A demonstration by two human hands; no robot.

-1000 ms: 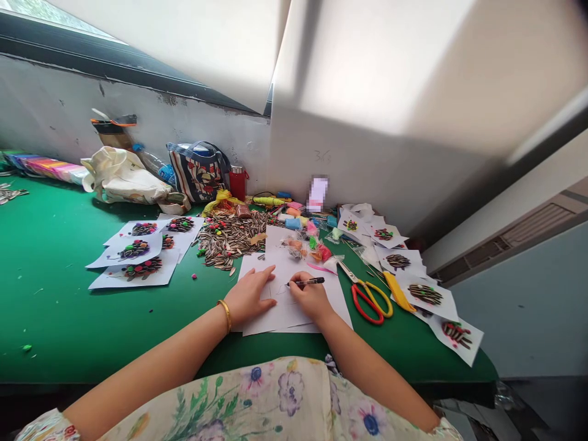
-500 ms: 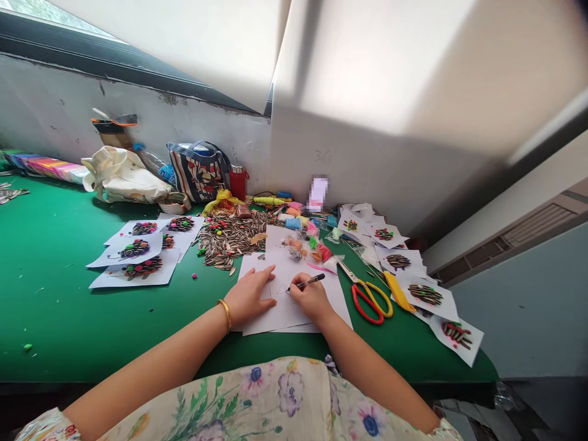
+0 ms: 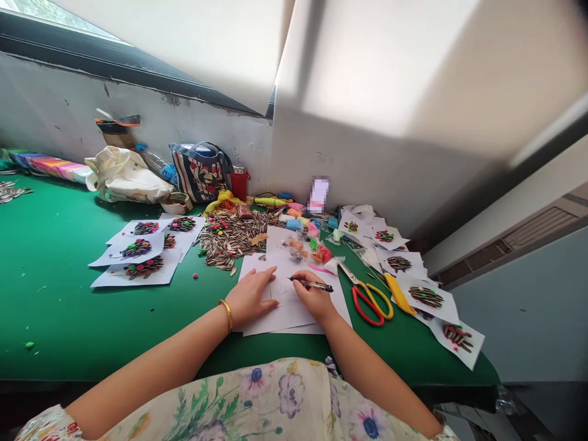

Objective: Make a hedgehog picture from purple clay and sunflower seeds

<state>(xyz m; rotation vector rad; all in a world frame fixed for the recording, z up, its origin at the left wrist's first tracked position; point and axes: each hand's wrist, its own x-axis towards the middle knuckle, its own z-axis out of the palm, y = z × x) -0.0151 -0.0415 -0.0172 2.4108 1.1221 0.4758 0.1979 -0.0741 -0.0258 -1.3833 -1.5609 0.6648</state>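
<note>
White paper (image 3: 294,318) lies in front of me on the green table, with a small, faint pen outline on it between my hands. My left hand (image 3: 250,297) rests flat on the paper's left side, fingers spread and empty. In my right hand (image 3: 315,300) is a black pen (image 3: 316,285), pinched between the fingers, its tip pointing left just above or on the sheet; I cannot tell whether it touches. Scissors (image 3: 370,300) with red and yellow handles lie right of the paper. Beyond my left hand spreads a heap of striped sunflower seeds (image 3: 234,239).
Sheets with seed-and-clay pictures lie at left (image 3: 142,267) and along the right edge (image 3: 427,295). A yellow-handled tool (image 3: 399,294) is beside the scissors. Bagged coloured clay (image 3: 321,252) covers the paper's far end. A cloth bag (image 3: 201,171) and a red bottle (image 3: 239,182) stand by the wall.
The pen tip has moved slightly up, and the pen now slants down to the right. More of the outline shows on the paper. My left hand stays in place.
</note>
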